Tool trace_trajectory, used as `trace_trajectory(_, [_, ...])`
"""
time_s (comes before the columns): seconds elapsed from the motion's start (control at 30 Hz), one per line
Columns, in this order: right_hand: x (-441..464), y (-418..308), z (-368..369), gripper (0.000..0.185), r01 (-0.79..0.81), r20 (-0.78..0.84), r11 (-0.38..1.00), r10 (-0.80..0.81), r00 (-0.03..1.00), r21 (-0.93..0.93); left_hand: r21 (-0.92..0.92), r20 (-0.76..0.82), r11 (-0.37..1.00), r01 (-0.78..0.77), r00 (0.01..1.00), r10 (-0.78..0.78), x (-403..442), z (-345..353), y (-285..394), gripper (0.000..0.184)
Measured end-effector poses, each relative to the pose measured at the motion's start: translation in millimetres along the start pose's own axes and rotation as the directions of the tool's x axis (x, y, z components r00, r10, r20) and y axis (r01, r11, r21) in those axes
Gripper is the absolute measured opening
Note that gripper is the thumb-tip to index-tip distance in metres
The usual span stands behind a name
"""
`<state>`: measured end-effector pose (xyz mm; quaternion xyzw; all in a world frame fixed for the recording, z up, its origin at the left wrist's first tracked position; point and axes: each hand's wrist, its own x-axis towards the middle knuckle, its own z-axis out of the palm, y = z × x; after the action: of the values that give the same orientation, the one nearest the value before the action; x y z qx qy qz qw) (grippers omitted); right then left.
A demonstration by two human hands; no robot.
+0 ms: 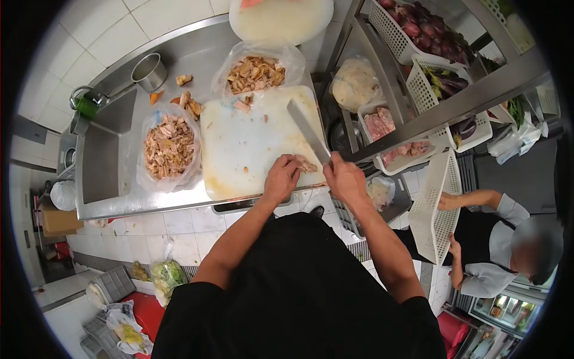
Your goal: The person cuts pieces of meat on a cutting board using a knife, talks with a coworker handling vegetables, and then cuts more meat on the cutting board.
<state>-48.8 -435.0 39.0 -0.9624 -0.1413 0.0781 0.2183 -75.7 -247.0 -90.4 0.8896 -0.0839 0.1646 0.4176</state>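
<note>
A cleaver (306, 129) with a long broad blade is in my right hand (345, 179), its fingers wrapped round the handle. The blade is over the right part of a white cutting board (239, 161). My left hand (282, 176) has its fingers curled against a small piece of meat (305, 164) near the board's front right edge. Small scraps lie about the board. On the left stands a clear bag of chopped meat (170, 146); behind the board is another bag of browned meat pieces (257, 73).
A steel sink (107, 155) is at the left, with a metal pot (149, 72) behind it. Shelving on the right holds baskets of red onions (421, 27) and eggplants (445, 84). At the lower right a co-worker (484, 245) holds a white basket (435, 206).
</note>
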Motion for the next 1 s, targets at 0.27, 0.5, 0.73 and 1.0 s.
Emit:
trace_trajectory(0.27, [4, 29, 46, 0.022, 0.047, 0.092, 0.994, -0.038, 0.995, -0.098, 0.007, 0.009, 1.0, -0.008, 1.0, 0.008, 0, 0, -2, 0.019])
trace_trajectory(0.5, [8, -3, 15, 0.021, 0.026, -0.082, 0.998, -0.021, 0.996, 0.058, -0.015, 0.011, 1.0, -0.005, 1.0, 0.005, 0, -1, -3, 0.021])
trace_trajectory(0.73, [13, 20, 40, 0.023, -0.004, 0.173, 0.998, 0.015, 0.985, -0.063, -0.003, 0.026, 1.0, 0.004, 1.0, -0.004, 1, 0, -4, 0.019])
trace_trajectory(1.0, [17, 38, 76, 0.032, 0.008, 0.127, 0.984, 0.014, 0.992, -0.176, 0.01, 0.021, 1.0, 0.007, 1.0, -0.007, -5, 8, -16, 0.019])
